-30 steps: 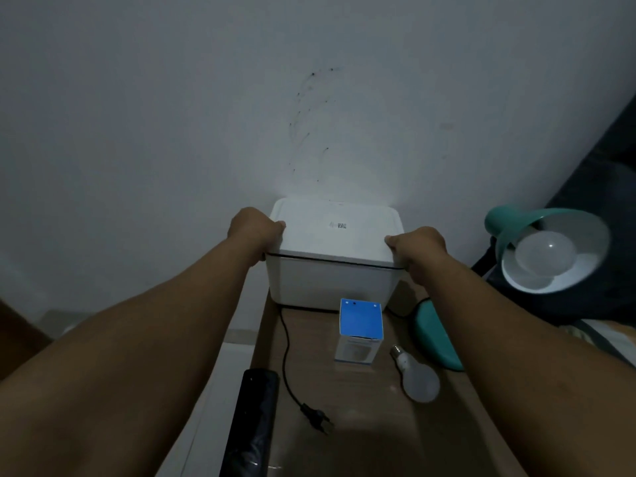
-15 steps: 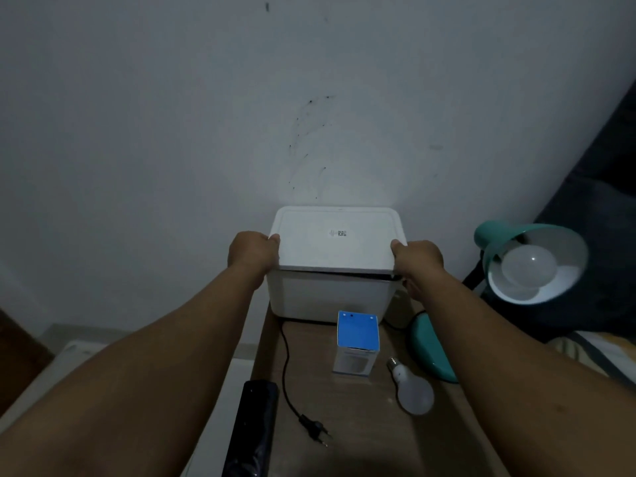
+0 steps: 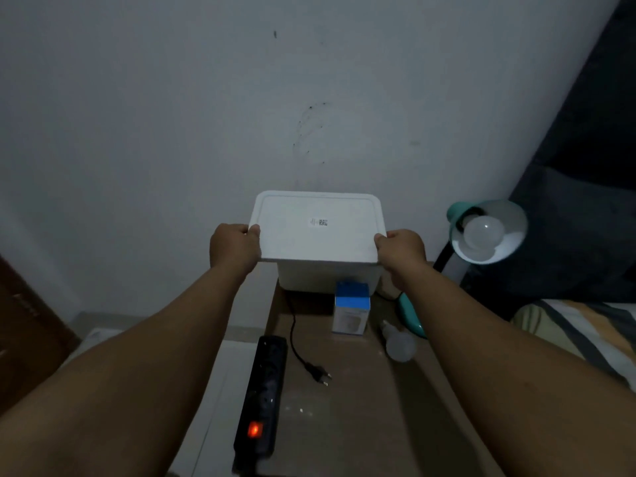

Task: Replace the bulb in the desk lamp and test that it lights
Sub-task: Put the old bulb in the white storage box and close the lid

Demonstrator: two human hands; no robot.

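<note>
Dim room, so bear with me. Far left there's just a dark wooden edge and pale floor. On the near left of the bench (image 3: 344, 425) lies a black power strip (image 3: 263, 387) with its red switch glowing, and just right of it an unplugged plug (image 3: 318, 372) whose cord runs back toward the far end.

Left hand (image 3: 235, 251) is curled round the left edge of a white lid (image 3: 318, 232), and right hand (image 3: 401, 251) grips the right edge the same way. The lid sits raised and tipped above a white storage box (image 3: 327, 277) at the far end against the wall, so it looks lifted free, though I can't tell if the far edge touches the box.

Just in front of the box stands a small blue-topped bulb carton (image 3: 351, 309), and right of that a loose bulb (image 3: 399, 344) lies on its side. At the right edge is the teal desk lamp (image 3: 487, 232), shade facing the camera, with a bulb (image 3: 483, 234) in the socket, unlit.

My read: this is still prep, opening or closing the box, not the swap itself. Next move needs the lid set somewhere off the crowded bench, then both hands free for the lamp: one steadying the shade, one turning the bulb. The plug has to go in the strip for testing.
</note>
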